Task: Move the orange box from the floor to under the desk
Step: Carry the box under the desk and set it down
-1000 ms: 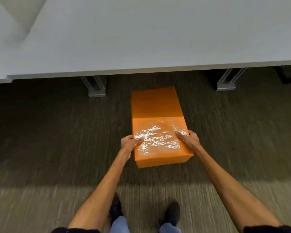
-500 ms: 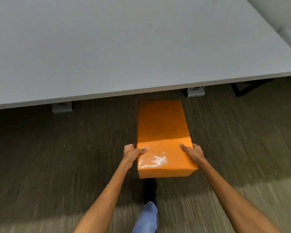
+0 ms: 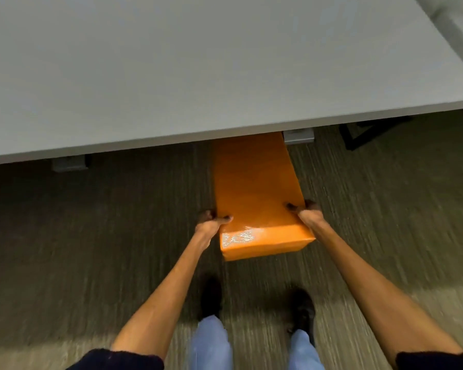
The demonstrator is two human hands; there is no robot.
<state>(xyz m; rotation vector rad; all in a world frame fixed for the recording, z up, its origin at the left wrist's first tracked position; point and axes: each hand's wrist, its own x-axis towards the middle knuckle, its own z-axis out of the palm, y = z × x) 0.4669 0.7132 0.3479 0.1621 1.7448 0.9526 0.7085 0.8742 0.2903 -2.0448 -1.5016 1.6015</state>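
**Box half under the surface**

Head view: the orange box (image 3: 254,188), a long block in glossy, wrinkled wrap, sits at centre frame, its far end hidden beneath the smooth grey surface (image 3: 198,62). The left hand (image 3: 211,222) and right hand (image 3: 306,212) clamp its near sides, fingers closed on it. Next, I judge, a low forward push over the ribbed carpet (image 3: 91,236).

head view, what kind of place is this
Probably an office: a wide grey desk on metal legs, low-pile striped carpet, and a second pale surface adjoining at the right.
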